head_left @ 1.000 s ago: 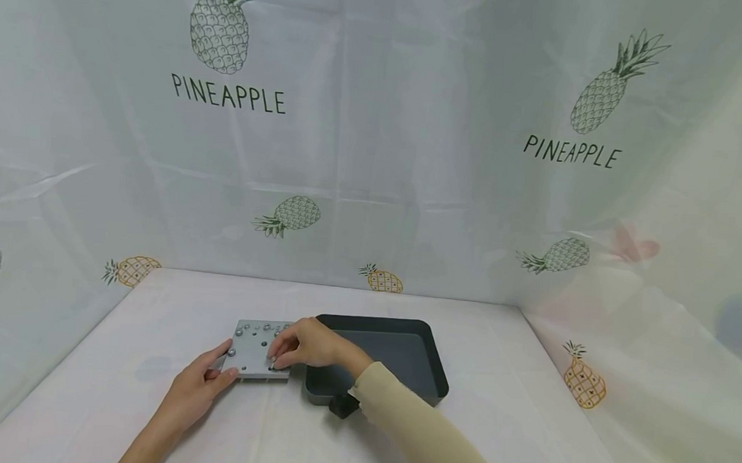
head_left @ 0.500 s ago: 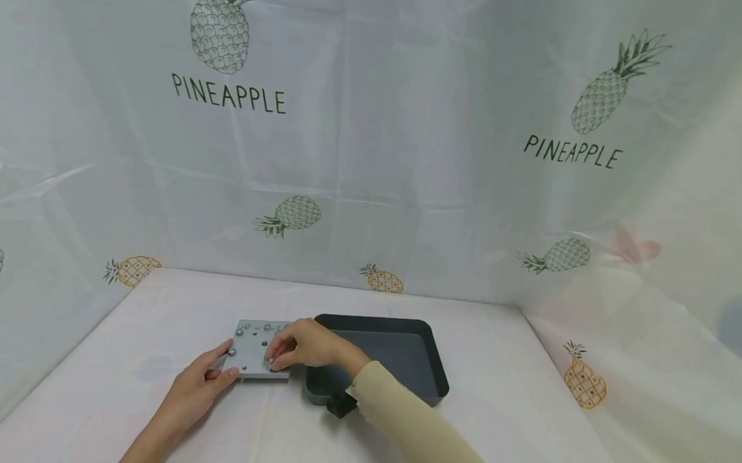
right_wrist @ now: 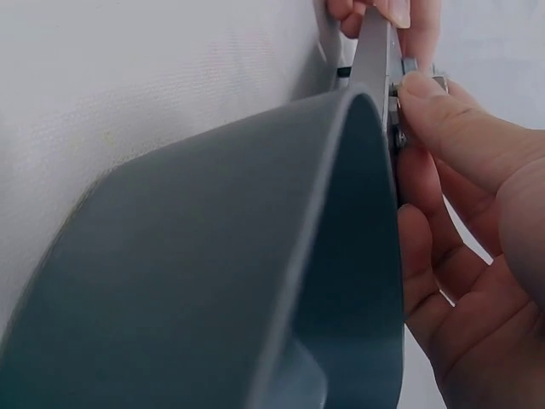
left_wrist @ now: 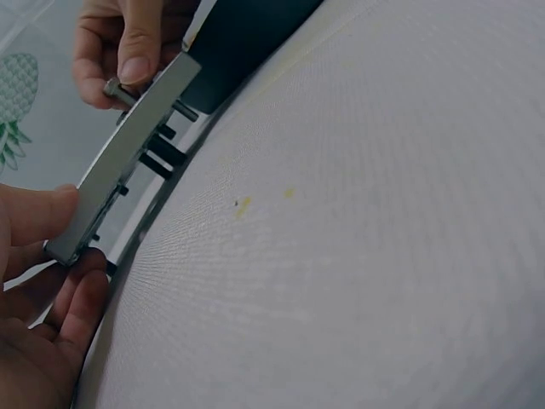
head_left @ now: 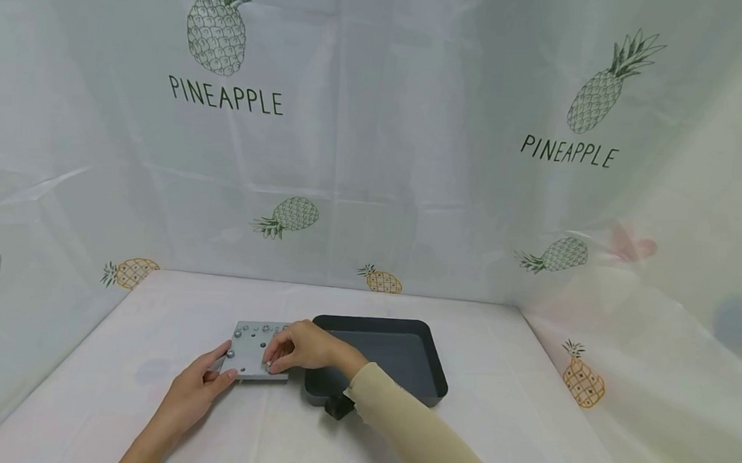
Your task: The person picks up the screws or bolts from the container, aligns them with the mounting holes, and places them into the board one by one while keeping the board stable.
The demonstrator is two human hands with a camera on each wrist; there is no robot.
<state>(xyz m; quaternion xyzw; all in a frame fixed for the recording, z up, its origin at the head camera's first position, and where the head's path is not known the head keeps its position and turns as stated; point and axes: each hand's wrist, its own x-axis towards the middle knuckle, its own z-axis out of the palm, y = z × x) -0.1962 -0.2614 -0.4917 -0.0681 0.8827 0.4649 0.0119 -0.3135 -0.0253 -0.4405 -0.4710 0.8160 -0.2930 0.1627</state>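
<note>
A grey metal plate [head_left: 250, 360] with several bolts and holes lies left of a dark pan. My left hand [head_left: 190, 396] grips its left edge, thumb on top and fingers beneath, as the left wrist view shows. Near the plate's front right corner my right hand [head_left: 309, 346] pinches a small silver bolt [left_wrist: 117, 90] between thumb and fingers. The bolt is upright to the plate's top face; how deep it sits in a hole cannot be made out. Bolt shanks [left_wrist: 157, 164] stick out under the plate. My right hand covers the plate's right part in the head view.
The dark rectangular pan [head_left: 436, 363] stands right of the plate, under my right forearm, with its short black handle [head_left: 337, 406] toward me. A white cloth [head_left: 512, 424] covers the table. Pineapple-print sheets [head_left: 376, 154] hang at the back and sides.
The right fingers have moved slightly left and down with the bolt, and the dark hole seen beside it is now covered. The left hand keeps its grip on the plate.
</note>
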